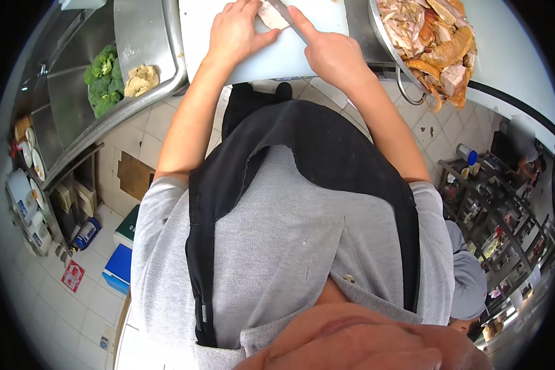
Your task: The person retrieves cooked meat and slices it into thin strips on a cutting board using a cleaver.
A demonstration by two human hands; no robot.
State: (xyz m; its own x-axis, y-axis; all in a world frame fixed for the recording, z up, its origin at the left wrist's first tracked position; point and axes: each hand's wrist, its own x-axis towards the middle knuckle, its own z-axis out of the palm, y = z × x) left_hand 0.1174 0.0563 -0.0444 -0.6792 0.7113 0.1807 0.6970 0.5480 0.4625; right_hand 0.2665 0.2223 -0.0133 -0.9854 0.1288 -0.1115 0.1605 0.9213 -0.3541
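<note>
on white board (268,65), left hand (235,32) touching pale food (271,17), right hand (332,52) gripping knife (287,15)

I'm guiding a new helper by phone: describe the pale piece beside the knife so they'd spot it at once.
Find the white cutting board at the picture's top centre. On it, between the left hand and the knife in the right hand, lies a pale piece. It lies right by the knife, whereas the golden-brown meat is heaped in the metal pan farther right.
</note>
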